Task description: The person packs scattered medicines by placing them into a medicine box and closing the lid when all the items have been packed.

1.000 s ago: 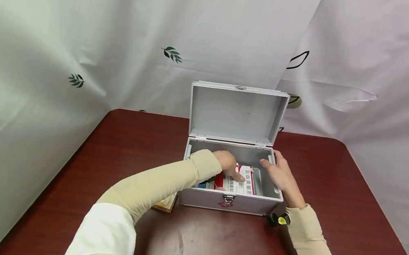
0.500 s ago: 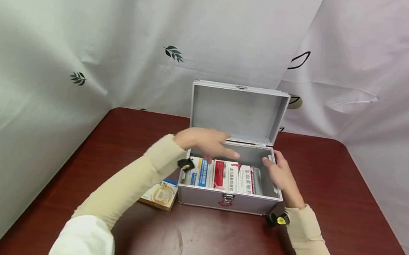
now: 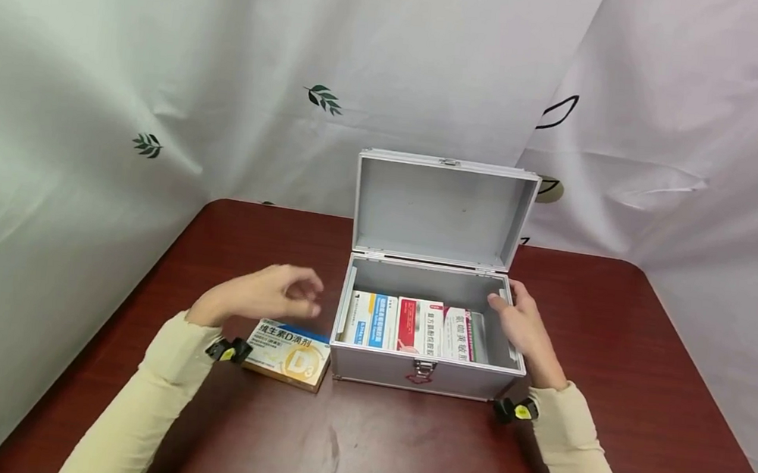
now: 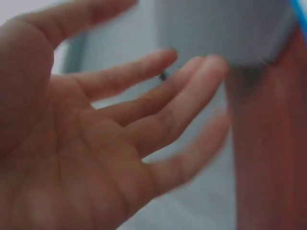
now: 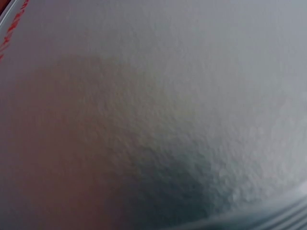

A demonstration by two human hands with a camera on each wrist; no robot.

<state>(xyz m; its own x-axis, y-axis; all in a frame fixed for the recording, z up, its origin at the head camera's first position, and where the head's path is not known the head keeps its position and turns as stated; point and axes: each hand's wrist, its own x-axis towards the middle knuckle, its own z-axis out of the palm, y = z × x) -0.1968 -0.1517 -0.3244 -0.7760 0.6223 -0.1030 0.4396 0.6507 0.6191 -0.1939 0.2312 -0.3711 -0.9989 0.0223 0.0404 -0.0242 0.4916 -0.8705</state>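
A silver metal case (image 3: 380, 369) stands on the table with its lid (image 3: 443, 212) raised. Inside sit a white-and-blue medicine box (image 3: 374, 321), a red-and-white one (image 3: 420, 328) and a white one with a purple edge (image 3: 457, 334). My right hand (image 3: 526, 328) grips the case's right wall, thumb over the inner side. Just the case's outer wall (image 5: 192, 96) fills the right wrist view. Left of the case lies a vitamin D drops box (image 3: 288, 356). My left hand (image 3: 265, 292) hovers above its back edge, fingers loosely bent and holding nothing; the left wrist view shows the bare palm (image 4: 91, 139).
The dark red table (image 3: 358, 448) carries the case near its middle. Behind it hangs a white curtain (image 3: 265, 66) with leaf prints, and curtain also borders both sides.
My left hand has come out of the case and swung left to above the vitamin D drops box, uncovering the medicine boxes. The right hand has kept its grip on the case wall.
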